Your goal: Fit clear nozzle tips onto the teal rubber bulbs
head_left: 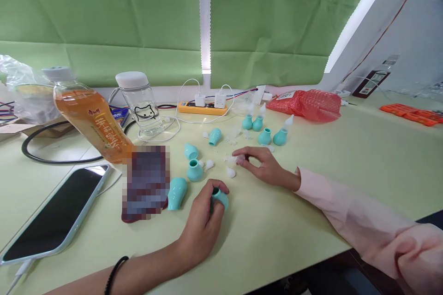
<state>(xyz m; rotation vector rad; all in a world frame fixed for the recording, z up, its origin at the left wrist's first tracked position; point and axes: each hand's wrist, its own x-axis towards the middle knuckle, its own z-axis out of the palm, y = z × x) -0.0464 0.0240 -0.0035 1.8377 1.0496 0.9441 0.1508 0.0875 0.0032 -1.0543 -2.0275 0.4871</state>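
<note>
My left hand point(204, 221) wraps round a teal squeeze bulb point(221, 199), its dark open neck facing up. Between the thumb and fingers of my right hand point(265, 166) is a small translucent white nozzle tip point(238, 159), partly hidden by the fingertips. Just below it on the table lies a loose white tip point(231, 173). Several bulbs without tips, such as an upright one point(194, 171) and a tilted one point(177, 193), are left of and beyond my left hand. Farther back stand several bulbs with white tips fitted, one being the right-hand bulb point(280, 137).
At the left are a phone point(57, 214) on a cable, a leaning orange drink bottle point(93, 122), a clear bottle with a white lid point(141, 106) and a blurred dark red-edged object point(145, 184). A power strip point(202, 108) and red bubble wrap point(308, 105) lie at the back.
</note>
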